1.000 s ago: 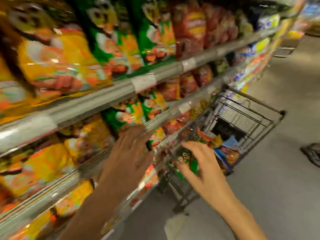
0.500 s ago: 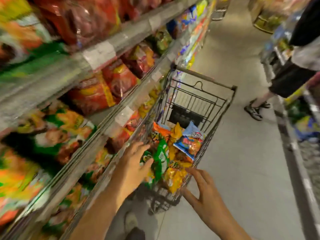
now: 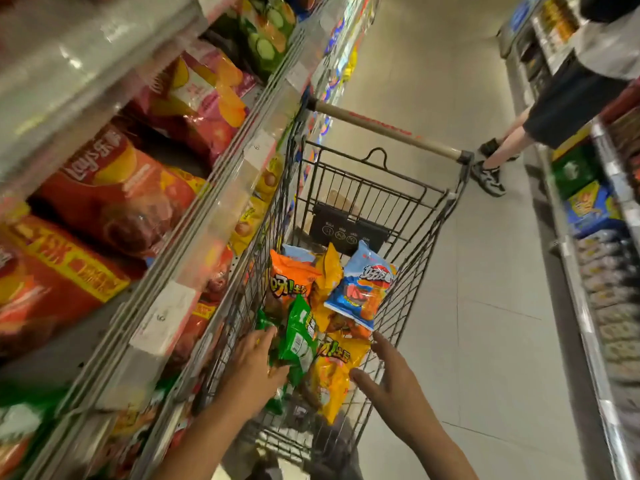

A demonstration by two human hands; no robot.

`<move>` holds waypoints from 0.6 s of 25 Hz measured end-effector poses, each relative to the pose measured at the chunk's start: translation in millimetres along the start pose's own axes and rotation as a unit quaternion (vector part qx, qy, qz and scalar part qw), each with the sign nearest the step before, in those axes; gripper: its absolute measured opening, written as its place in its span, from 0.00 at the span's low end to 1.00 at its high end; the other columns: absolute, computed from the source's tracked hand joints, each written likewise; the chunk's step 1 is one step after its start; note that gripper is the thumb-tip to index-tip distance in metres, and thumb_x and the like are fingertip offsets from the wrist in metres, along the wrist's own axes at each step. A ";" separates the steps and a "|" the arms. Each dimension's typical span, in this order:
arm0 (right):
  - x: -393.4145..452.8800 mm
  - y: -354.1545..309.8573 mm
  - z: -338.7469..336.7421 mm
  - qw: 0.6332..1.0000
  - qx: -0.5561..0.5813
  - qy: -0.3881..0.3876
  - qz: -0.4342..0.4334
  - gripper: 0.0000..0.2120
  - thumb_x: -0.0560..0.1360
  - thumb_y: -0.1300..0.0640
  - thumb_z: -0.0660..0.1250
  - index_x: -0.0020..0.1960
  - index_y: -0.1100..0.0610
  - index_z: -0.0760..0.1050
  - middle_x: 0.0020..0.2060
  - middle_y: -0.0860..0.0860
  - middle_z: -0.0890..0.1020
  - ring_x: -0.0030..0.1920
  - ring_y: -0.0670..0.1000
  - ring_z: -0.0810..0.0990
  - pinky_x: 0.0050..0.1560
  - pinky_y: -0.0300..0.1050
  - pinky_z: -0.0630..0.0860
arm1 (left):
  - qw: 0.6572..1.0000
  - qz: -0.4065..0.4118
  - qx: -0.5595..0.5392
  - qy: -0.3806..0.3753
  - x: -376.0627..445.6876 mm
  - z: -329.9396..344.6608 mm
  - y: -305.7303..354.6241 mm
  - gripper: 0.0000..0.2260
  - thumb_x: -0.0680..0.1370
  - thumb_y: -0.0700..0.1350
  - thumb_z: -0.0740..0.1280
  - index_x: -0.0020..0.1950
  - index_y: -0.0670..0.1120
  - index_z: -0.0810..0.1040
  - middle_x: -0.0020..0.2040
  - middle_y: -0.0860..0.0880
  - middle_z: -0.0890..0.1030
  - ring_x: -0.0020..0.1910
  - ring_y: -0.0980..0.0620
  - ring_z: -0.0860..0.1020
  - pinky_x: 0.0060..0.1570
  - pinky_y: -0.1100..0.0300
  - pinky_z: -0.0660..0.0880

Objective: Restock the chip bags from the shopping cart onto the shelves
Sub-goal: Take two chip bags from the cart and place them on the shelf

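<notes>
A black wire shopping cart (image 3: 437, 216) stands in the aisle against the left shelves. It holds several chip bags: an orange bag (image 3: 290, 277), a blue bag (image 3: 364, 284), a yellow bag (image 3: 333, 374) and a green bag (image 3: 300, 337). My left hand (image 3: 254, 363) reaches into the cart's near left corner and grips the green bag by its left edge, fingers above and thumb below. With its fingers spread, my right hand (image 3: 393, 379) hovers by the cart's right rim, just beside the yellow bag, and holds nothing.
Shelves (image 3: 221, 188) on the left carry red Lay's bags (image 3: 114, 192) and other chip bags behind clear price rails. Another person (image 3: 554, 102) stands in the aisle beyond the cart handle (image 3: 381, 128). More stocked shelves (image 3: 602, 258) line the right side. Grey floor lies between.
My view swung from the shelves down to the cart. Both hands moved off the shelf edge into the cart, and the left hand closed on the green bag.
</notes>
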State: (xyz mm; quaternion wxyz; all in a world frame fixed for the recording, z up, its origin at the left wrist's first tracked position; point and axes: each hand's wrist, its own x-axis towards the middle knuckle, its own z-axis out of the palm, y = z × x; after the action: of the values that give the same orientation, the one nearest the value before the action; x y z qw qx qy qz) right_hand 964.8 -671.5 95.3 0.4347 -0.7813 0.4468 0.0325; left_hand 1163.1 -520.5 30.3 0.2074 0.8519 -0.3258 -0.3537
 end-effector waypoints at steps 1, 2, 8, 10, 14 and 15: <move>18.8 2.4 -3.1 1.000 0.004 -0.014 -0.001 0.32 0.77 0.46 0.69 0.76 0.45 0.58 0.70 0.46 0.71 0.71 0.47 0.70 0.64 0.38 0.67 | 1.000 -0.018 -0.003 -0.005 8.4 1.8 -1.2 0.35 0.81 0.56 0.67 0.83 0.51 0.53 0.81 0.51 0.56 0.79 0.50 0.58 0.74 0.54 0.61; 39.6 4.8 -6.2 0.999 0.009 -0.030 0.002 0.31 0.77 0.47 0.70 0.75 0.44 0.59 0.69 0.45 0.71 0.70 0.47 0.70 0.64 0.38 0.68 | 0.999 -0.038 -0.005 -0.011 16.0 4.5 -2.5 0.36 0.81 0.56 0.66 0.83 0.52 0.51 0.81 0.51 0.54 0.79 0.50 0.57 0.74 0.54 0.61; 204.4 32.8 10.7 0.990 0.005 -0.136 0.041 0.34 0.77 0.53 0.71 0.78 0.56 0.60 0.72 0.55 0.71 0.68 0.54 0.73 0.67 0.53 0.72 | 0.981 -0.189 -0.001 -0.040 75.3 29.5 -11.4 0.39 0.80 0.59 0.66 0.83 0.55 0.47 0.83 0.51 0.47 0.81 0.47 0.52 0.75 0.45 0.59; 249.0 46.5 27.9 0.988 -0.027 -0.130 0.078 0.35 0.76 0.52 0.72 0.77 0.59 0.59 0.72 0.58 0.68 0.70 0.58 0.69 0.69 0.55 0.69 | 0.975 -0.218 0.003 -0.032 110.6 36.5 -13.8 0.40 0.79 0.59 0.67 0.83 0.54 0.48 0.83 0.49 0.50 0.80 0.45 0.55 0.74 0.43 0.62; 296.1 81.4 39.6 0.961 0.069 0.043 0.266 0.39 0.73 0.48 0.73 0.76 0.60 0.59 0.71 0.61 0.66 0.71 0.63 0.66 0.69 0.60 0.68 | 0.975 -0.219 -0.035 -0.010 199.5 42.8 -17.6 0.40 0.78 0.57 0.70 0.83 0.52 0.52 0.81 0.45 0.58 0.78 0.42 0.61 0.74 0.42 0.64; 302.0 89.5 41.1 0.938 0.116 0.071 0.320 0.40 0.71 0.48 0.75 0.75 0.60 0.60 0.70 0.62 0.67 0.70 0.64 0.67 0.69 0.61 0.69 | 0.975 -0.215 -0.057 -0.001 223.0 43.5 -18.6 0.39 0.77 0.55 0.72 0.82 0.50 0.55 0.80 0.44 0.61 0.77 0.42 0.64 0.72 0.44 0.66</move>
State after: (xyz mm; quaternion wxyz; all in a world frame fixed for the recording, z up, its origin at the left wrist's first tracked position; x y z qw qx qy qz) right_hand 1094.5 -864.6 -121.0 0.4558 -0.5415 0.7037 0.0622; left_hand 1258.5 -669.4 -113.7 0.1745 0.8882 -0.1143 -0.4093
